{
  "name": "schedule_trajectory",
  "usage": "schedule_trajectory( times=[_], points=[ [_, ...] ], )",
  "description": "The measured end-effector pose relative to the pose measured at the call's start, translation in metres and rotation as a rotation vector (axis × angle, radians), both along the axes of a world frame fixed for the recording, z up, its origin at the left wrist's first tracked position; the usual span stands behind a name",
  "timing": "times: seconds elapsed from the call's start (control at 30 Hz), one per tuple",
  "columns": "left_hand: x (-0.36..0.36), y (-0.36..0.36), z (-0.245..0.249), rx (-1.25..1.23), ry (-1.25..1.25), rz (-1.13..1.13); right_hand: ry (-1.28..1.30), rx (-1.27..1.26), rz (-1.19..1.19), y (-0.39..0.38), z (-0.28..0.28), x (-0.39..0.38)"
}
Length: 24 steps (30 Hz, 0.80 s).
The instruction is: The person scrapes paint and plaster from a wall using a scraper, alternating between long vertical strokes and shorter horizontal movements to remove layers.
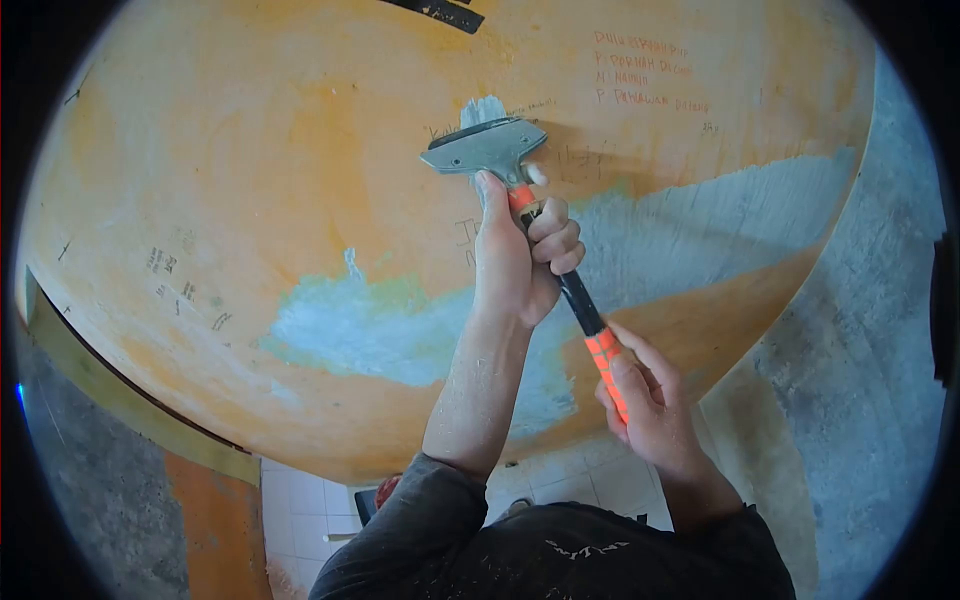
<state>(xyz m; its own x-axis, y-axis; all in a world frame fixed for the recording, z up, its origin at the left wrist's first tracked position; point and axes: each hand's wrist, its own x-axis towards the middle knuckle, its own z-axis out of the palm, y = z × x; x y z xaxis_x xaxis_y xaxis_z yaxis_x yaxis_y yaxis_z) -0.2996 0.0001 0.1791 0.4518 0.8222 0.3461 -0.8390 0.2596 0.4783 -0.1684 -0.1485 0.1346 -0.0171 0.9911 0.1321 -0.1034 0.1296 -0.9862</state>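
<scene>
A long-handled scraper [488, 147] with a wide grey head lies against the orange painted wall [290, 190]. My left hand [530, 240] is wrapped round the black shaft just below the head, its thumb pressed on the head's underside. Lower down, my right hand [648, 395] grips the orange end of the handle [606, 362]. Just above the blade shows a small bare pale patch [483, 108]. Larger bare blue-grey patches [350, 325] spread below and to the right of the scraper.
Handwritten words [640, 75] mark the upper right of the wall, with smaller scribbles [170, 265] at left. A black strip [435, 12] sits at the top edge. Bare grey concrete [840, 360] borders the right side. White floor tiles [310, 510] show below, beside an orange strip [215, 525].
</scene>
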Motion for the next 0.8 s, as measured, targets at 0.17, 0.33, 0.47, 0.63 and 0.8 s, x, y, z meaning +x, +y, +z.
schedule_trajectory(
  times=[0.17,0.33,0.47,0.63,0.8],
  points=[
    [0.002,-0.009,-0.012,-0.017,-0.023,0.005,-0.016,0.013,0.004,-0.006,-0.01,0.007],
    [0.005,-0.001,0.014,0.012,-0.027,0.062,0.021,-0.007,-0.012,0.0,0.004,0.007],
    [0.007,-0.006,-0.001,0.0,-0.031,0.065,0.024,-0.046,0.019,-0.008,-0.001,0.009],
    [0.009,-0.006,0.024,-0.026,-0.013,0.167,0.02,0.024,0.05,-0.003,0.015,0.012],
    [0.009,0.003,0.024,0.026,-0.006,0.132,0.014,0.032,0.034,0.006,0.019,0.013]
  ],
)
